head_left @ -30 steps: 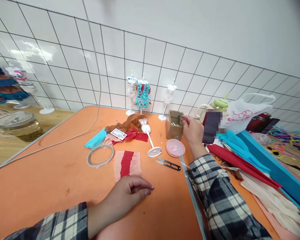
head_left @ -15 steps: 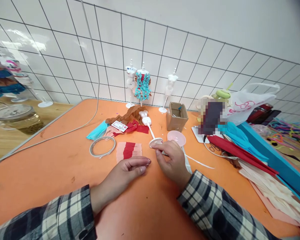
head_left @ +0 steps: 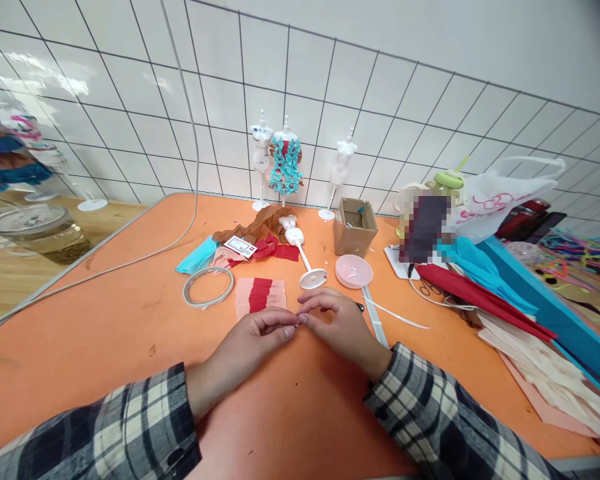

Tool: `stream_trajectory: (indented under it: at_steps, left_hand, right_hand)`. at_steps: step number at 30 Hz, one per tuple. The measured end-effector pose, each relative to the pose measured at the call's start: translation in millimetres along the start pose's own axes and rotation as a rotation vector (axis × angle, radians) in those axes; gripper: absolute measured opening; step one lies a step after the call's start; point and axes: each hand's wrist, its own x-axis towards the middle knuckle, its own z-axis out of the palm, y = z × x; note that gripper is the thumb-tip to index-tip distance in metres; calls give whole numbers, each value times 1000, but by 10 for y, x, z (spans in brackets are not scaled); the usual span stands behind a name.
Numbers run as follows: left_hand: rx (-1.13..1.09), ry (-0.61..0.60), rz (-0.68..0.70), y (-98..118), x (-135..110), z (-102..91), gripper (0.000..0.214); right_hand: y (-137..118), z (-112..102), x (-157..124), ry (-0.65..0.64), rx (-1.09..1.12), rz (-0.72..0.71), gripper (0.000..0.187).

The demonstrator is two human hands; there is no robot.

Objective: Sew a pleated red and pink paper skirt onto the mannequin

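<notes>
My left hand (head_left: 253, 343) and my right hand (head_left: 337, 327) meet fingertip to fingertip above the orange table. Both are closed in a pinch, and whatever lies between the fingertips is too small to make out. Just behind my left hand lies a piece of pink crepe paper with a red band (head_left: 261, 295). Beyond my right hand a small white dress form (head_left: 305, 255) lies tipped over, its round base towards me. Near that base sits a shallow pink bowl (head_left: 354, 271). A roll of tape (head_left: 209, 288) rests to the left of the pink piece.
Brown cloth (head_left: 253, 228) and a card (head_left: 241, 247) lie behind. A cardboard box (head_left: 355, 227) stands near the wall, beside an upright white dress form (head_left: 341, 167) and one dressed in turquoise (head_left: 286, 167). Red crepe paper (head_left: 480, 303) lies at right. A cable (head_left: 190, 133) crosses the left side.
My right hand has drawn back from the dress form's base towards me, and its fingertips now meet those of my left hand. The pink bowl is in fuller view.
</notes>
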Motion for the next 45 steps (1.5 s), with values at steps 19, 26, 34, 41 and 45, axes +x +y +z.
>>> stream_trajectory:
  at_steps: [19,26,34,41,45]
  left_hand:
    - [-199,-69,-117,5,-18,-9,38]
    - [16,8,-78,54,-4,41,33]
    - [-47,67,-85,49,-10,46,30]
    - [-83,36,-84,63,-21,19,33]
    - [-49,37,-60,73,-24,28,34]
  right_hand:
    - [-36,-34,-8,242,-287,-301,6]
    - [-72,14,-55,148,-445,-419,10]
    - [-75,-8,-73,74,-325,-383,13]
    - [-72,2,-60,100,-287,-328,10]
    - [-88,13,-60,107,-275,-348,7]
